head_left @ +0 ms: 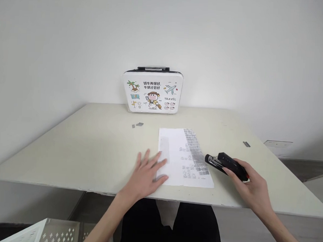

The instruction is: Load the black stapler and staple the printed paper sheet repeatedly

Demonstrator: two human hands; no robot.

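A white printed sheet of paper [172, 172] lies flat near the table's front edge, its right side covered by a slanting band of grey rectangles. My left hand [147, 173] is spread open, its fingers resting on the paper's left edge. In my right hand [252, 186] is a black stapler [230, 165], gripped at its rear end. The stapler's nose points left, close to the right edge of the paper, and its jaws look apart. Whether it touches the sheet I cannot tell.
A white cartoon-printed case [153, 93] with a black handle stands against the wall at the back. Small grey staple strips [139, 124] lie left of the paper, and more strips [247, 144] lie toward the right edge. A perforated basket [58, 233] is below the table at left.
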